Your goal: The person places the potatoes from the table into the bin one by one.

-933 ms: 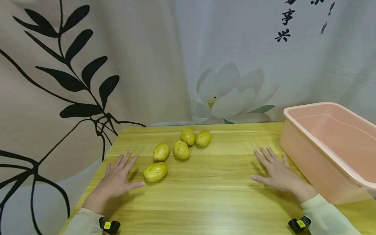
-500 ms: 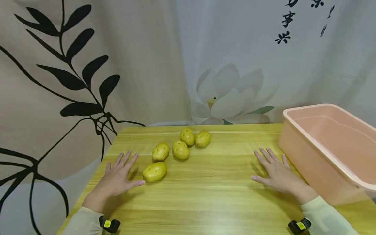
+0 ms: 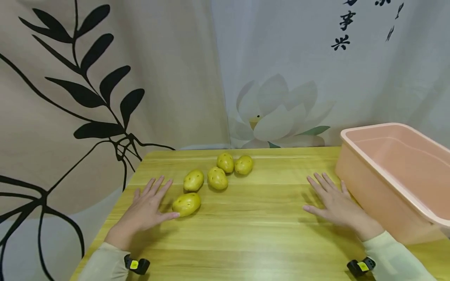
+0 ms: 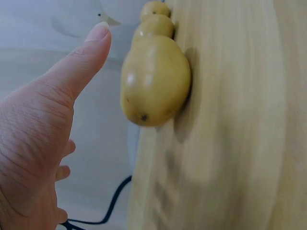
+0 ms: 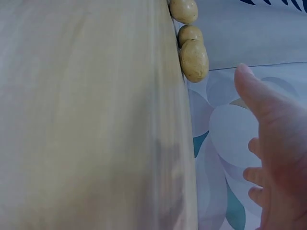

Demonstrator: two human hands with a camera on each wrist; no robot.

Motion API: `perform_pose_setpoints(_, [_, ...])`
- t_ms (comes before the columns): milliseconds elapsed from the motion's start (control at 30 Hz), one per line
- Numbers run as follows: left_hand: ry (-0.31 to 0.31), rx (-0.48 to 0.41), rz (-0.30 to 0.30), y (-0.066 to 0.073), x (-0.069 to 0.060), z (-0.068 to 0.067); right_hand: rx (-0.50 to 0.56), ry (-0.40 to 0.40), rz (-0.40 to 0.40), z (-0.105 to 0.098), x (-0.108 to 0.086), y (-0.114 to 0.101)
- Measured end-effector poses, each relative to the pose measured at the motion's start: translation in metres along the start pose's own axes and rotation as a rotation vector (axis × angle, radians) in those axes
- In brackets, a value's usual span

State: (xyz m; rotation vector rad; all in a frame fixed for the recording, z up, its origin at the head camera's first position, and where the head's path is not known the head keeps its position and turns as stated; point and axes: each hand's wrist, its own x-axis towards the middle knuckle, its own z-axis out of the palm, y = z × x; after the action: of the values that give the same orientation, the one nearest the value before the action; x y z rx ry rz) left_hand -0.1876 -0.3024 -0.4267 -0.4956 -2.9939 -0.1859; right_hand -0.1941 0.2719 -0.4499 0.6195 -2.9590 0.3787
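Observation:
Several yellow potatoes lie grouped on the wooden table left of centre. The nearest potato (image 3: 186, 204) is beside my left hand (image 3: 145, 208), whose thumb tip overlaps its edge in the head view; in the left wrist view a gap shows between the thumb and that potato (image 4: 156, 81). Fingers spread, the left hand holds nothing and hovers above the wood. Over on the right, my right hand (image 3: 337, 205) is also spread and bare, a little left of a pink plastic tub (image 3: 372, 183). Farther potatoes (image 5: 194, 60) appear at the top of the right wrist view.
The wooden table (image 3: 253, 234) ends at the back against a printed curtain (image 3: 175, 78) with black leaves and a pale lotus. High tub walls border the right side. Each wrist carries a small black camera (image 3: 137, 265) on a strap.
My left hand has moved slightly right and forward, closer to the nearest potato. The right hand has shifted a little forward and right. The potatoes and tub stay where they were.

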Motion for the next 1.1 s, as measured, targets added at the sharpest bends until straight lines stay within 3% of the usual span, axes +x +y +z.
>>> perform_pose_setpoints(200, [0.018,0.013,0.041,0.017,0.011,-0.011,-0.040,0.036,-0.007,-0.009,0.001,-0.002])
perform_pose_setpoints(433, [0.006,0.033,0.097,0.045,0.022,-0.024,-0.086,0.106,-0.046,-0.035,0.000,-0.010])
perform_pose_setpoints(800, [-0.011,0.037,0.165,0.080,0.033,-0.028,-0.252,0.185,0.095,-0.076,-0.006,-0.003])
perform_pose_setpoints(1100, [-0.027,0.051,0.189,0.097,0.040,-0.026,-0.285,0.219,0.108,-0.092,-0.006,0.007])
